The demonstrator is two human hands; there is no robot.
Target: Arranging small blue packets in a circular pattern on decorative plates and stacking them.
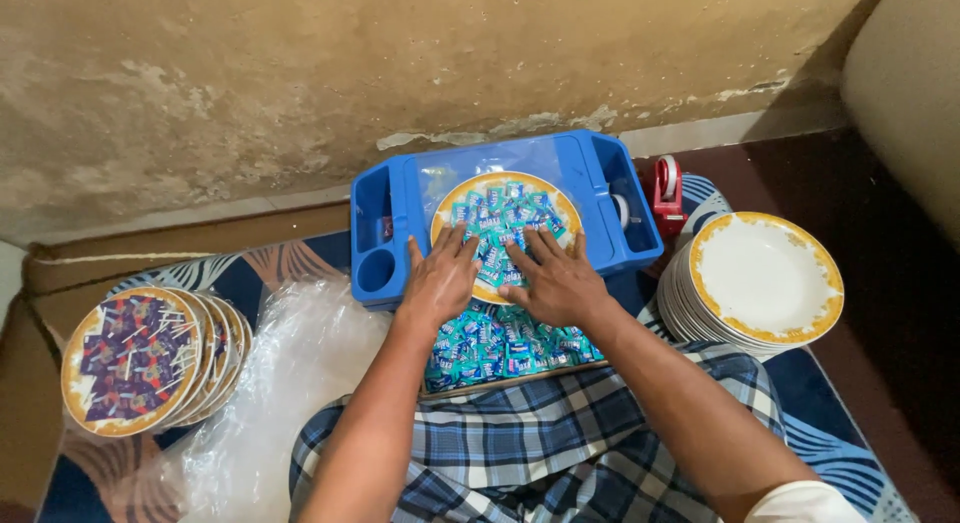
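Note:
A yellow-rimmed plate (462,195) covered with small teal candy packets (505,215) sits on a blue plastic tray (400,198) against the wall, under a clear plastic film. My left hand (440,279) and my right hand (556,280) lie flat on the plate's near edge, fingers spread, pressing on the packets and film. Neither hand grips anything. A box of more teal packets (505,345) rests just below my hands, against my checked cloth.
A stack of empty white, yellow-rimmed plates (765,278) stands at the right. Filled, wrapped plates (135,361) are fanned at the left. Crumpled clear plastic (275,383) lies beside them. A red tape dispenser (667,191) stands by the tray's right end.

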